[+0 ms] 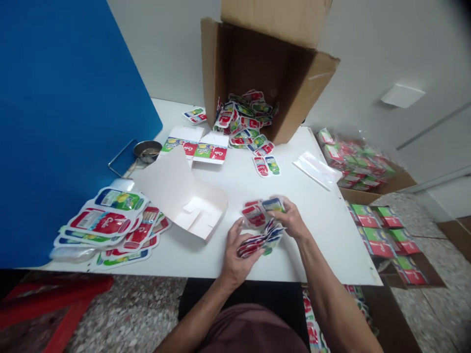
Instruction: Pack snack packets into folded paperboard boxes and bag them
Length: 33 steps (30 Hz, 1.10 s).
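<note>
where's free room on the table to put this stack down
Most room is the table right of your right hand, below the clear plastic sleeve. A smaller patch lies between your left hand and the white opened carton. Crowded: the left, around the packet pile, and the back, by the cardboard box.

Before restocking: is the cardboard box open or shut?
Open: the cardboard box has its flaps spread, and printed packets spill from it.

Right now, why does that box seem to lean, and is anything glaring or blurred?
In the head view, the wide lens splays the cardboard box outward. The clear plastic sleeve shows pale glare, shadows on the white table stay soft, and the left hand, right hand and printed packets look sharp.
</note>
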### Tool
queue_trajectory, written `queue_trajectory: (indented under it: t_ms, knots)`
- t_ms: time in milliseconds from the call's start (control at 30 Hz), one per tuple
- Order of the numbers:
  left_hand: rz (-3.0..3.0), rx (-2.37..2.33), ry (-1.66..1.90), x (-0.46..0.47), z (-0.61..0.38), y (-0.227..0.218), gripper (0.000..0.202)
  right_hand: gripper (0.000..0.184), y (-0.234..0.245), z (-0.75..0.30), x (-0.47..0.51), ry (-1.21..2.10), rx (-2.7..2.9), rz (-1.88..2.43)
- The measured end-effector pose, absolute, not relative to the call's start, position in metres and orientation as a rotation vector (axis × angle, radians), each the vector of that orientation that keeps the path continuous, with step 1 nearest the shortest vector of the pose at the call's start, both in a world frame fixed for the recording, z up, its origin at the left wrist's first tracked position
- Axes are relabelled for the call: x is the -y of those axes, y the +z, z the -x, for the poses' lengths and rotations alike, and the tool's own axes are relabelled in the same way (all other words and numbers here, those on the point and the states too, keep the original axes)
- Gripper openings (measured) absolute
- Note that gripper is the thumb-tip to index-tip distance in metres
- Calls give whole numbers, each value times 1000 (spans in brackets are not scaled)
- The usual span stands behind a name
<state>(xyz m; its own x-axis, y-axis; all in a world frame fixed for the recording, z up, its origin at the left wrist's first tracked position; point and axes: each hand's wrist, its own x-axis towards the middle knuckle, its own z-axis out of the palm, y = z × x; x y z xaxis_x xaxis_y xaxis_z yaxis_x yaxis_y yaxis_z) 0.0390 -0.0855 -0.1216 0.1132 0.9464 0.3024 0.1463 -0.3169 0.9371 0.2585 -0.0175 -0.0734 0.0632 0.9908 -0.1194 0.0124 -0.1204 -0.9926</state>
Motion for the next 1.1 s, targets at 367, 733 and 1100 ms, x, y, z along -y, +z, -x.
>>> queue_trajectory:
  t_ms: [367,733,1100]
  knots:
    - [-1430,-921,1126,81,-44,-116,99,58,-72,-283,50,1547,1271,1188]
    - [-1316,-996,976,80,-47,-111,59,90,-114,-248,62,1614,966,1158]
    - [-980,-1051,1071,84,-53,-91,54,102,-66,-317,-177,618,1157,2211]
